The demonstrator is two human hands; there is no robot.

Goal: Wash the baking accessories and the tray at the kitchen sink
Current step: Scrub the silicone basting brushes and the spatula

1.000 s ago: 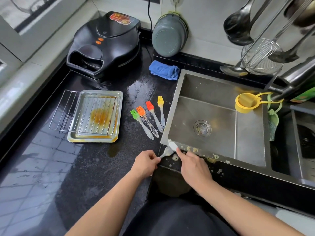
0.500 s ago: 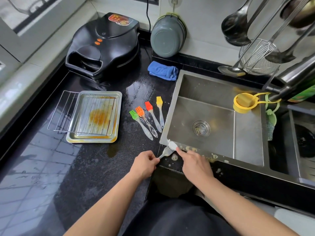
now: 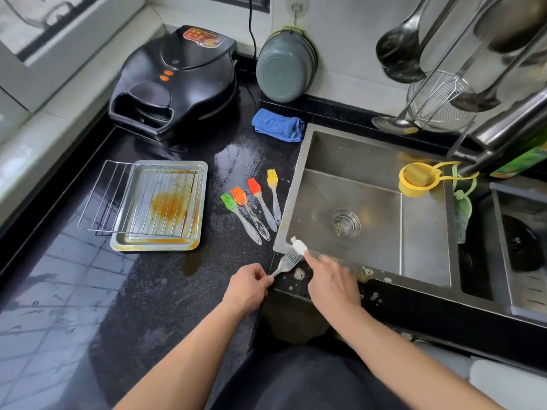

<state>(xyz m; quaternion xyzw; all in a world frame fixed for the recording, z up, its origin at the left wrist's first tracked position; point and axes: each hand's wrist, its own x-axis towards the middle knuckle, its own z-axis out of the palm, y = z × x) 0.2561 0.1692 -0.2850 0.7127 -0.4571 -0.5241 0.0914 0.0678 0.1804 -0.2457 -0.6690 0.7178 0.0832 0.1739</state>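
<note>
Gripping a brush (image 3: 285, 263) handle, my left hand (image 3: 247, 288) steadies it at the sink (image 3: 426, 270) corner. Right hand (image 3: 331, 281) fingers rub its soapy bristles.

Left hand (image 3: 247, 288) pinches the handle of a clear brush (image 3: 286, 261) right at the near-left corner of the sink (image 3: 299, 184), while the right hand (image 3: 331, 284) holds a small white thing (image 3: 299, 246) against its bristles, can't tell what. Four more brushes, green (image 3: 228, 201), orange (image 3: 239, 195), red (image 3: 254, 186) and yellow (image 3: 272, 176), lie side by side on the wet black counter (image 3: 177, 291). Further left, a wire rack (image 3: 118, 196) sits across a greasy tray (image 3: 157, 247). Foam spots dot the sink's near edge.
</note>
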